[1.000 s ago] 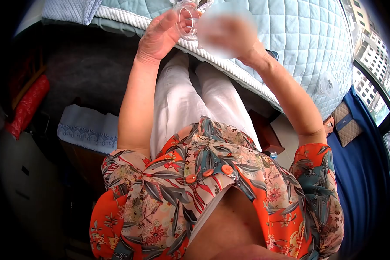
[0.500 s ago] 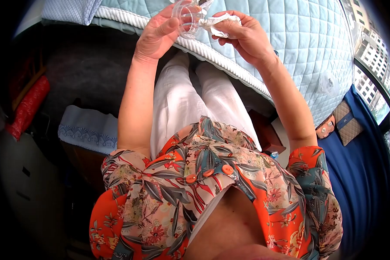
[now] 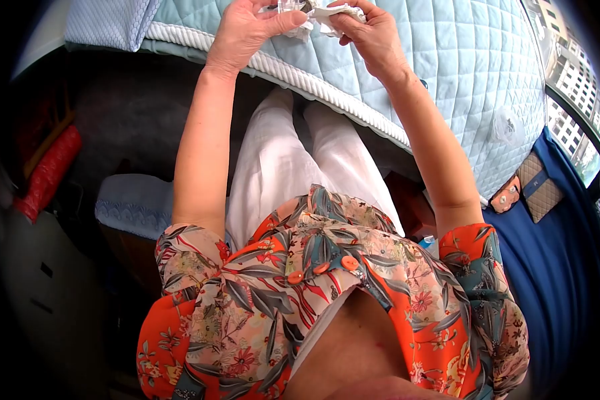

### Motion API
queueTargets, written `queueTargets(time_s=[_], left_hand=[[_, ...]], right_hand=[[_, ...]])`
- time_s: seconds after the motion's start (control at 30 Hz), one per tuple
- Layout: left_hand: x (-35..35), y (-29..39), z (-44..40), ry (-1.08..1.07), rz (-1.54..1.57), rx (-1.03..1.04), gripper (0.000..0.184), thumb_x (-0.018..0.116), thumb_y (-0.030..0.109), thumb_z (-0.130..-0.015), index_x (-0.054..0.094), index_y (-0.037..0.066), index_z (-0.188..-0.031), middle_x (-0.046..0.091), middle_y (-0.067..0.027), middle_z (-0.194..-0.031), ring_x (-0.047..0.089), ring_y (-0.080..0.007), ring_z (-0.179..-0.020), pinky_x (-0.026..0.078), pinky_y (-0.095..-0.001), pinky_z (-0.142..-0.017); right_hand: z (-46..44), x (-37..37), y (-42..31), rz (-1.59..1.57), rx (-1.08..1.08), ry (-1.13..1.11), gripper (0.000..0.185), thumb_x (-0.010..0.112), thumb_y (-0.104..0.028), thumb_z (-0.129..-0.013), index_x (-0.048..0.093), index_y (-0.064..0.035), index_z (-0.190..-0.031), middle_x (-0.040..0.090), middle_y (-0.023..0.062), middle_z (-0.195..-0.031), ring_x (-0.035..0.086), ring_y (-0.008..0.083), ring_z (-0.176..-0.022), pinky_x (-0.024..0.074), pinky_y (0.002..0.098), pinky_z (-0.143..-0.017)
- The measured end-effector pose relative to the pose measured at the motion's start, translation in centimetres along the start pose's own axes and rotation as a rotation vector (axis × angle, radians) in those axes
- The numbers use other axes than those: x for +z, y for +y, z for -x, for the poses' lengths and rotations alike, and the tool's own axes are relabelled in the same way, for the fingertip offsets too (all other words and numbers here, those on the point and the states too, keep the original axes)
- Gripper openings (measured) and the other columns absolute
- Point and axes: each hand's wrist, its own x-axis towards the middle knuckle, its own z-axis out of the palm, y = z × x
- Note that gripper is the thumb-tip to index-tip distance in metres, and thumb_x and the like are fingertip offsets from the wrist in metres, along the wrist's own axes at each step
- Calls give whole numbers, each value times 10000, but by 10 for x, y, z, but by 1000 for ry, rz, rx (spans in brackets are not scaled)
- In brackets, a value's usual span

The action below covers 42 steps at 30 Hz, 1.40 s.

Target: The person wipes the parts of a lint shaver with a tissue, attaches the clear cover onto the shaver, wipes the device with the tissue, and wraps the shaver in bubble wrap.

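Note:
At the top of the view, my left hand (image 3: 243, 32) grips a clear plastic cup (image 3: 291, 6), partly cut off by the frame's upper edge. Its thumb reaches across toward the cup's side. My right hand (image 3: 373, 41) pinches a crumpled white tissue (image 3: 333, 13) against or just beside the cup. More crumpled white material shows under the cup, near the left thumb; I cannot tell whether it is the same tissue. Both hands are above a light-blue quilted bedspread (image 3: 453, 73) with a white rope-like trim.
A clear plastic container (image 3: 507, 127) lies on the bedspread at the right. Beyond it, a brown quilted pouch (image 3: 539, 187) and an orange patterned pouch (image 3: 505, 195) rest on blue cloth (image 3: 547, 267). A cloth-covered seat (image 3: 133, 203) and a red bundle (image 3: 50, 173) are at the left.
Both hands have moved up toward the frame's top edge, carrying the cup and tissue. The cup has turned and less of it shows.

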Motion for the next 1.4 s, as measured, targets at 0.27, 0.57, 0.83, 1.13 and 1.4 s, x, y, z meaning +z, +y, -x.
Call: queueTargets(time_s=[0.27,0.57,0.83,1.13,1.4], left_hand=[[22,5,-18,133,-1245,534,710,756,149,-625,462,34,-1262,485,-187,-1254,444,-344,-1182,372,-399,-998],[30,19,-2,239,-1092,447,763,792,152,-618,437,6,-1278,499,-198,-1241,499,-336,-1139,411,-383,-959],[11,16,5,242,-268,184,660,658,289,-819,372,-29,-1322,480,-165,-1244,487,-305,-1150,418,-393,-945],[-89,6,-1,364,251,-29,491,465,284,-916,368,-52,-1261,455,-222,-1248,492,-401,-1132,431,-469,-937],[-109,14,1,943,-1766,512,401,653,283,-794,594,61,-1123,611,-136,-1016,626,-257,-796,495,-344,-700]], right_hand=[[-10,4,3,-145,112,99,205,630,-84,-768,622,18,-946,635,72,-750,582,108,-635,458,232,-523],[-21,7,-8,-70,100,111,181,594,-108,-799,637,-2,-939,622,29,-692,523,67,-534,426,201,-491],[-40,21,-23,334,-55,179,288,573,-204,-792,633,16,-968,620,100,-628,589,134,-570,462,287,-530],[-47,18,-28,563,-126,179,305,565,-237,-787,634,0,-968,626,175,-659,630,253,-607,480,353,-569],[-64,32,-23,905,-225,137,221,549,-207,-789,613,-47,-928,625,222,-777,606,389,-772,469,466,-679]])
